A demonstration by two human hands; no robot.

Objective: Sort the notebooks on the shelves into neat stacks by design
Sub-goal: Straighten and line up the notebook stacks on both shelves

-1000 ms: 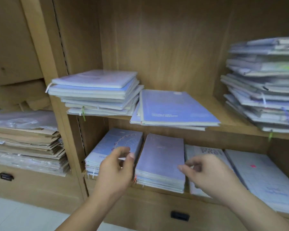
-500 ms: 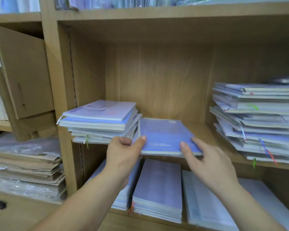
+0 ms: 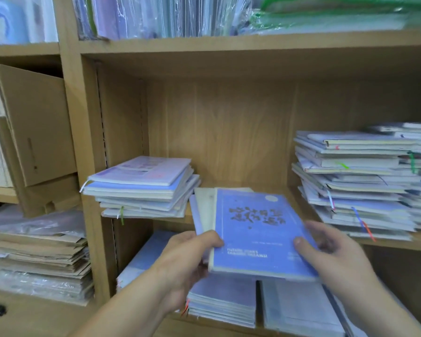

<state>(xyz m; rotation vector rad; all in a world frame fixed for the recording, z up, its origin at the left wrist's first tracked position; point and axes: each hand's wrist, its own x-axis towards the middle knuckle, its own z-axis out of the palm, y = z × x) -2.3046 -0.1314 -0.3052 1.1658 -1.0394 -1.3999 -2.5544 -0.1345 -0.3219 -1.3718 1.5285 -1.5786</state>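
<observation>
Blue notebook [image 3: 258, 227] gripped btwn left hand [image 3: 187, 259] & right hand [image 3: 331, 254], thumbs on cover.

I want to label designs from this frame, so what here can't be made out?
Head view only:
Lower notebooks beneath the blue notebook in the left hand: covers hidden by it.
Right stack: only edges show; cut off by the frame's right edge.
Lower-shelf stacks: partly hidden by hands and held notebooks.
Right hand: motion blur hides its grip.
Blue notebook's small print: blurred.
</observation>
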